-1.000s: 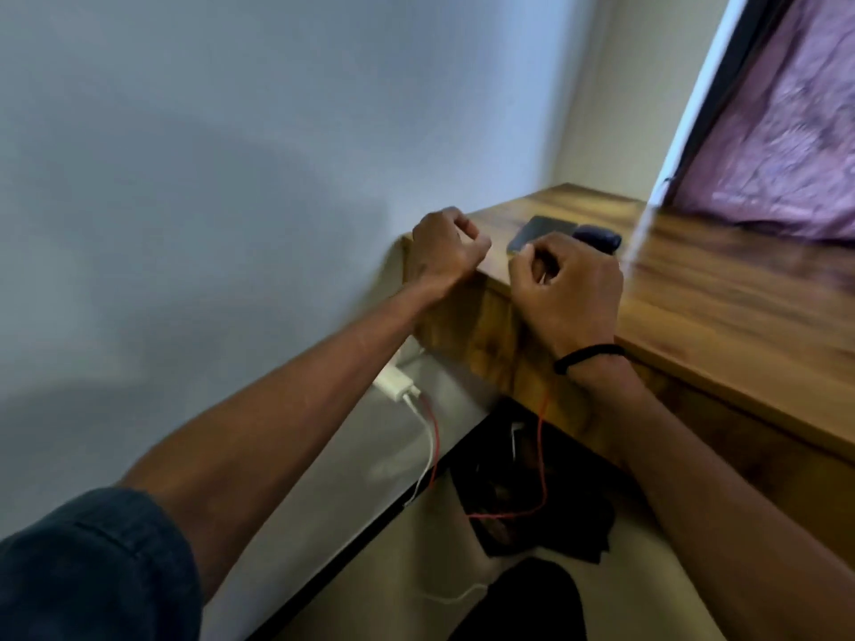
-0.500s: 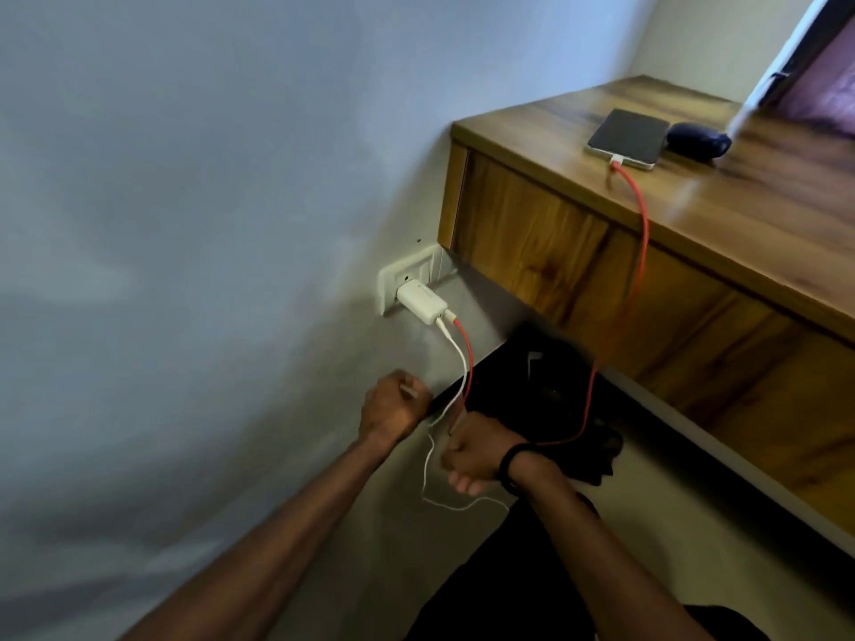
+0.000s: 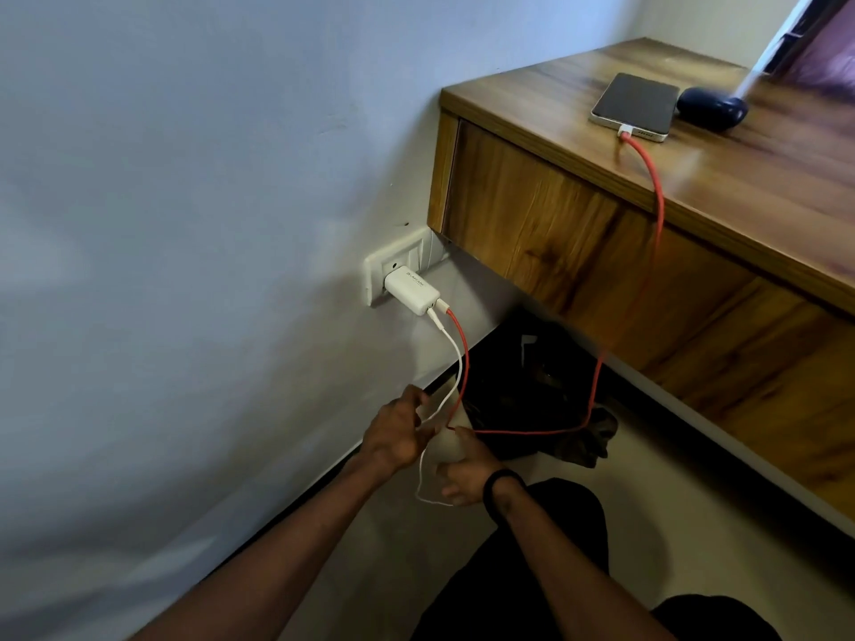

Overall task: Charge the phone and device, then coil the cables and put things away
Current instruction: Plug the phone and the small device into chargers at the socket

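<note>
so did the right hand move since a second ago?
Yes. The right hand dropped from the desk edge to below the wall charger, by the white cable.

Premises present as a room in a private home. Evidence: plain painted wall (image 3: pixel 185 178) fitted with a low white socket plate (image 3: pixel 377 275); wood-grain bench (image 3: pixel 763 192) built into the corner; patterned purple curtain (image 3: pixel 833 62) at upper right; pale floor (image 3: pixel 671 501) with dark skirting along the wall.
</note>
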Available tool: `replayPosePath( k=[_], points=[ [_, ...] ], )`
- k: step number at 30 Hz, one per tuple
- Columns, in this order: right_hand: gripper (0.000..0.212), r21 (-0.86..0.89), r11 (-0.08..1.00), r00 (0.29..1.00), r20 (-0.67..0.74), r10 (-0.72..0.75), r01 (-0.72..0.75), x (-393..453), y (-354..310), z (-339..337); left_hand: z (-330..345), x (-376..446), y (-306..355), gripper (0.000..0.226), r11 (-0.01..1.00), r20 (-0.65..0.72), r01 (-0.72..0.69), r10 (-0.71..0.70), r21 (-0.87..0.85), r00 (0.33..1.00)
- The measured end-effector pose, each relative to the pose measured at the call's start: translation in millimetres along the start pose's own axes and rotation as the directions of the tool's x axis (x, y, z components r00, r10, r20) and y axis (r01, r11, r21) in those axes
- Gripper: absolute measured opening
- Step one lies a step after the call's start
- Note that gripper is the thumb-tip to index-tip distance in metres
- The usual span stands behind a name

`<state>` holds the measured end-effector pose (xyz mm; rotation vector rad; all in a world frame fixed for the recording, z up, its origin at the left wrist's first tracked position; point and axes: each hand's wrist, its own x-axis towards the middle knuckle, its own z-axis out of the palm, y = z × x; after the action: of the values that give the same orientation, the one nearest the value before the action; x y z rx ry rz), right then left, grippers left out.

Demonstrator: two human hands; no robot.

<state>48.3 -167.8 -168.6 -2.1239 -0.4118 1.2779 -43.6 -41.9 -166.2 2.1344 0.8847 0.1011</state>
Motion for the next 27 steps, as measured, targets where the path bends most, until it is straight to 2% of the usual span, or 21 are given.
replayPosePath(
  k=[1, 3, 4, 6, 9, 11, 13, 14, 15, 16, 18, 21, 23, 24, 25, 27],
  points=[
    [0.039, 0.072, 0.997, 1.000, 0.023, 0.002, -0.004, 5, 1, 3, -1, 2, 2, 0.034, 1.000, 0.008, -0.012, 0.012, 0.003, 1.000],
    [0.021, 0.181, 0.983, 0.998, 0.059, -0.016, 0.005, 10, -1, 7, -2, 6, 7, 0.030, 0.999, 0.018, -0.031, 0.030, 0.026, 0.999],
    [0.023, 0.155, 0.988, 0.998, 0.056, -0.021, 0.013, 8, -6, 11, -2, 6, 8, 0.026, 0.998, 0.017, -0.035, 0.034, 0.044, 0.999],
    [0.034, 0.158, 0.987, 0.999, -0.052, -0.008, 0.016, 13, -5, 14, -4, 3, 10, 0.016, 0.994, 0.010, -0.068, 0.068, 0.086, 0.998],
    [0.012, 0.328, 0.944, 0.999, -0.023, 0.043, -0.033, 11, -5, 17, -9, -3, 10, 0.013, 0.979, -0.008, -0.174, 0.176, 0.105, 0.984],
    [0.023, 0.350, 0.934, 0.993, -0.055, 0.105, -0.079, 10, 4, 19, -16, -8, 13, 0.012, 0.970, -0.041, -0.229, 0.233, 0.079, 0.972],
    [0.066, 0.308, 0.949, 0.986, -0.125, 0.109, -0.066, 13, 17, 17, -24, -14, 17, 0.012, 0.962, -0.061, -0.268, 0.271, 0.046, 0.961],
    [0.075, 0.304, 0.950, 0.991, -0.092, 0.100, -0.068, 9, 22, 16, -28, -18, 20, 0.012, 0.960, -0.063, -0.280, 0.281, 0.023, 0.958],
    [0.063, 0.359, 0.930, 0.992, -0.066, 0.108, -0.078, 3, 19, 15, -31, -21, 23, 0.012, 0.960, -0.062, -0.281, 0.280, -0.009, 0.958],
    [0.041, 0.367, 0.926, 0.995, -0.003, 0.101, -0.093, -5, 17, 12, -34, -25, 28, 0.012, 0.959, -0.062, -0.279, 0.276, -0.043, 0.959],
    [0.008, 0.321, 0.938, 0.986, 0.144, 0.086, -0.129, -18, 6, 9, -38, -30, 37, 0.011, 0.956, -0.073, -0.279, 0.273, -0.090, 0.959],
    [0.024, 0.256, 0.967, 0.977, 0.207, -0.056, 0.002, -35, -2, 5, -43, -36, 51, 0.009, 0.942, -0.091, -0.299, 0.287, -0.151, 0.953],
    [0.014, 0.246, 0.966, 0.970, 0.207, -0.127, 0.074, -42, -9, 1, -46, -38, 61, 0.009, 0.927, -0.093, -0.282, 0.267, -0.247, 0.959],
    [0.006, 0.234, 0.967, 0.969, 0.194, -0.150, 0.103, -48, -13, -2, -47, -40, 66, 0.010, 0.914, -0.099, -0.270, 0.251, -0.303, 0.963],
    [0.008, 0.233, 0.964, 0.972, 0.161, -0.169, 0.129, -51, -18, -5, -49, -41, 66, 0.011, 0.906, -0.117, -0.259, 0.233, -0.335, 0.965],
    [0.015, 0.208, 0.957, 0.970, 0.094, -0.223, 0.200, -61, -29, -17, -49, -45, 59, 0.018, 0.922, -0.130, -0.257, 0.228, -0.290, 0.965]
  ],
)
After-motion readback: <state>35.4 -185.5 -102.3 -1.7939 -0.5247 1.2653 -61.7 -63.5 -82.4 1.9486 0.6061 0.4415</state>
